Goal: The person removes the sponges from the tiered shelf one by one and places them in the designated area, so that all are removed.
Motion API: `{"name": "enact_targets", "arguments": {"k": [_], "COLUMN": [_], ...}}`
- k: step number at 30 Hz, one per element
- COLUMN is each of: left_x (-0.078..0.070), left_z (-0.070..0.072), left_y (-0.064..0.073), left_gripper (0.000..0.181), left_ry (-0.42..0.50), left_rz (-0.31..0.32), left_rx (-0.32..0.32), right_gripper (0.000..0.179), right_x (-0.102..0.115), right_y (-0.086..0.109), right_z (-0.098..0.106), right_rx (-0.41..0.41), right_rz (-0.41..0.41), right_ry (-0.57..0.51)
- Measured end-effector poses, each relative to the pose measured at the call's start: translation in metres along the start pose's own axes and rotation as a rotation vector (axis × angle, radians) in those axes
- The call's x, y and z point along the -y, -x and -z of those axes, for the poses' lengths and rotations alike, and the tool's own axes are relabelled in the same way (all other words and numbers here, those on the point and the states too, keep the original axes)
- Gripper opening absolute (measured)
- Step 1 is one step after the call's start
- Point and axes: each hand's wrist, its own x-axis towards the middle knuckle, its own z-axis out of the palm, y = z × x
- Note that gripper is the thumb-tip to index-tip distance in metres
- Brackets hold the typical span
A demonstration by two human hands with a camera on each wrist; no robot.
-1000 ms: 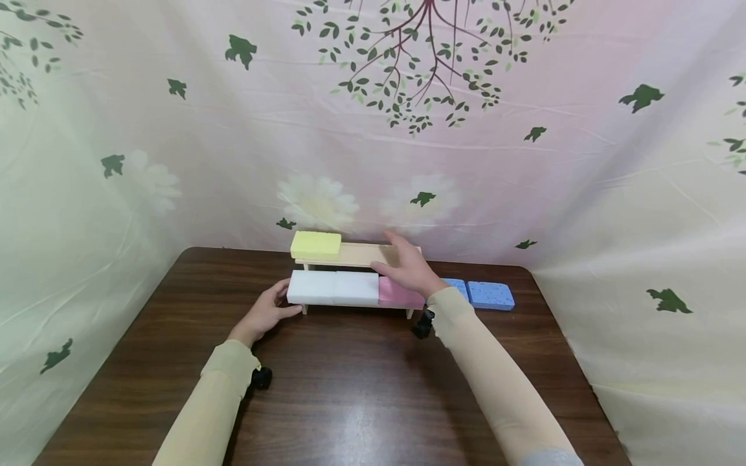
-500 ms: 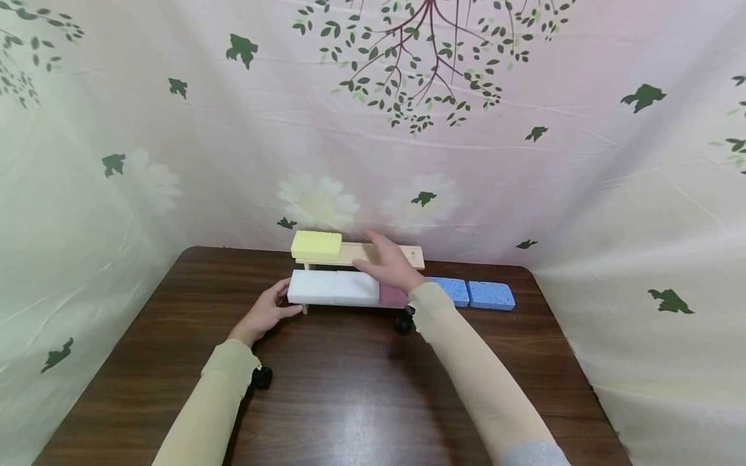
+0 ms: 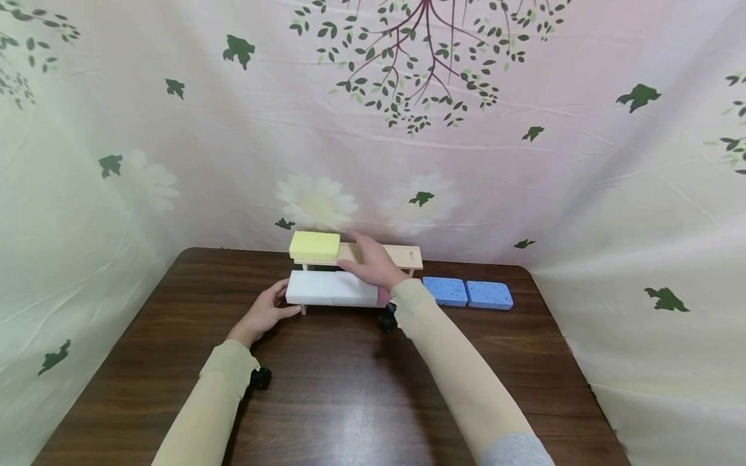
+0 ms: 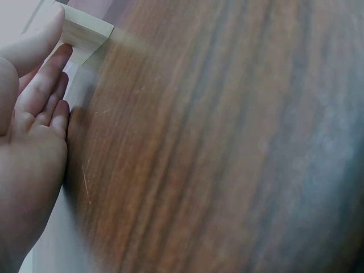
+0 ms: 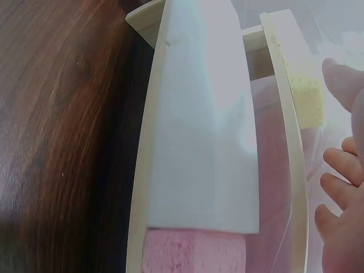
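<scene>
A two-tier wooden rack point(image 3: 408, 257) stands against the back cloth. On its lower tier lie two white sponges point(image 3: 315, 288) side by side, with a pink sponge point(image 5: 193, 253) to their right. A yellow sponge point(image 3: 315, 246) sits at the left end of the upper tier. My left hand point(image 3: 263, 316) rests at the rack's left end, thumb in front, fingers extended against the wood. My right hand point(image 3: 373, 262) is over the upper tier, just right of the yellow sponge. Its fingers are spread and hold nothing; it partly covers the white and pink sponges.
Two blue sponges point(image 3: 466, 293) lie on the brown wooden table point(image 3: 338, 382) right of the rack. A pale printed cloth point(image 3: 489, 194) hangs behind and along both sides of the table. A small black camera point(image 3: 387, 320) is at the right wrist.
My right hand has moved left along the upper tier towards the yellow sponge, uncovering the tier's right end and more of the blue sponges. My left hand stays put.
</scene>
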Motion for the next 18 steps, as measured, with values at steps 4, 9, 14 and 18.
{"name": "enact_targets", "arguments": {"k": [4,9,14,18], "left_x": [0.0,0.0,0.0,0.0], "left_z": [0.001,0.002,0.003,0.003], "left_y": [0.001,0.002,0.0,-0.002], "left_gripper": [0.08,0.08,0.081,0.082], "left_ry": [0.004,0.009,0.018,0.026], "left_rz": [0.005,0.007,0.004,0.006], "left_rx": [-0.001,-0.002,0.005,0.011], "right_gripper": [0.086,0.086,0.085,0.085], "right_x": [0.002,0.004,0.008,0.012], "right_y": [-0.005,-0.01,-0.015,-0.018], "right_z": [-0.005,-0.01,-0.015,-0.019], "right_rx": [0.013,0.013,0.005,0.0], "right_rz": [0.004,0.005,-0.022,-0.041], "right_ry": [0.016,0.048,0.06,0.081]}}
